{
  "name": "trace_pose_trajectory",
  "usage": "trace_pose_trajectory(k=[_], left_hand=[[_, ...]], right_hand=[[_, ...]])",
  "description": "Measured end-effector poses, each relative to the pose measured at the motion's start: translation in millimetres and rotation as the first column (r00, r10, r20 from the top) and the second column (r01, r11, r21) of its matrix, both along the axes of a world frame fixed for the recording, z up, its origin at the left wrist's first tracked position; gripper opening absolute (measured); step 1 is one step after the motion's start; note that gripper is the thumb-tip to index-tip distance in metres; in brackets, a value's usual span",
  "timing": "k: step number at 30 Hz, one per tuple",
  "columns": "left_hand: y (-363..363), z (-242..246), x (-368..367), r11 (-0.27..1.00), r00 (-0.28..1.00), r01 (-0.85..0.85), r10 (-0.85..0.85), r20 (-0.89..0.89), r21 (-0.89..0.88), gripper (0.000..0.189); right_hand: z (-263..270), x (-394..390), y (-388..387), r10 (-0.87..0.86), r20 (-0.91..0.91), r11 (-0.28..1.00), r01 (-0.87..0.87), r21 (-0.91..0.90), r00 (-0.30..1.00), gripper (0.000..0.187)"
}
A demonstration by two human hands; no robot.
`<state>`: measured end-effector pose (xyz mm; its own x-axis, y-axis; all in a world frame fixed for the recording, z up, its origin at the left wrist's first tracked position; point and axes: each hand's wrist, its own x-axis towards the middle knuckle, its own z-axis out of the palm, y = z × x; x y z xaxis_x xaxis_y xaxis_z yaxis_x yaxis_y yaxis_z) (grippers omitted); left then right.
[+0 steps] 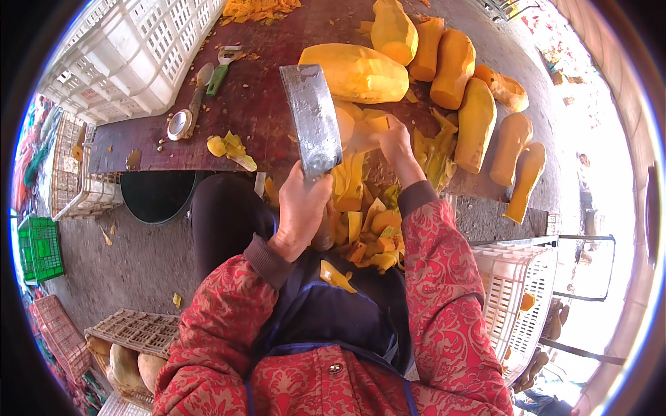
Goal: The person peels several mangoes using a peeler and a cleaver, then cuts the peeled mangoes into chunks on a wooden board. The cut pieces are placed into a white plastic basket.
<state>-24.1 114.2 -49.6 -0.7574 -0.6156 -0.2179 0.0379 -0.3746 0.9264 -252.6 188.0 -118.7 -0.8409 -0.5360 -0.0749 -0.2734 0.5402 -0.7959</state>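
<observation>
My left hand (306,208) grips a wide steel cleaver (312,117) by its handle, with the blade pointing up and away from me over the table edge. To the right of the blade, my right hand (396,143) has its fingers on a piece of orange squash (370,130). That piece is blurred, and the cleaver partly hides the squash pieces beside it. Just beyond the blade lies a large peeled squash (364,73). Peelings and offcuts (382,223) are heaped below the table edge, between my hands. One peel scrap (335,275) rests on my dark apron.
Several peeled squashes (476,125) line the table's right side. A green-handled peeler (221,70) and a spoon (203,78) lie left on the red table (260,114), near a white crate (130,62). Another white crate (515,296) stands low right; a dark bucket (158,197) sits below.
</observation>
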Motion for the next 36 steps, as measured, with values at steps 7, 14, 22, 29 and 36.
trace_pose_trajectory(k=[7,14,22,29,36], left_hand=[[5.2,-9.9,3.4,0.840,0.974,0.224,-0.185,0.127,-0.495,0.025],[45.3,-15.6,-0.2,0.447,0.892,0.451,-0.260,0.370,-0.773,0.033],[49.4,-22.8,-11.8,0.360,0.788,0.616,-0.270,0.554,-0.701,0.029],[42.4,-8.2,-29.3,0.335,0.738,0.674,-0.319,0.594,-0.658,0.021],[43.1,-0.8,-68.0,0.304,0.650,0.759,-0.312,0.693,-0.575,0.019]], right_hand=[[23.6,42.2,64.7,-0.281,0.356,0.884,0.385,-0.266,0.891,0.027],[3.1,60.0,96.4,-0.430,0.377,0.808,0.536,-0.245,0.821,0.034],[-7.6,55.3,90.9,-0.456,0.347,0.787,0.553,-0.272,0.820,0.038],[-6.3,56.3,86.4,-0.439,0.398,0.771,0.565,-0.293,0.806,0.040],[12.5,61.1,78.6,-0.462,0.349,0.789,0.558,-0.258,0.815,0.034]])
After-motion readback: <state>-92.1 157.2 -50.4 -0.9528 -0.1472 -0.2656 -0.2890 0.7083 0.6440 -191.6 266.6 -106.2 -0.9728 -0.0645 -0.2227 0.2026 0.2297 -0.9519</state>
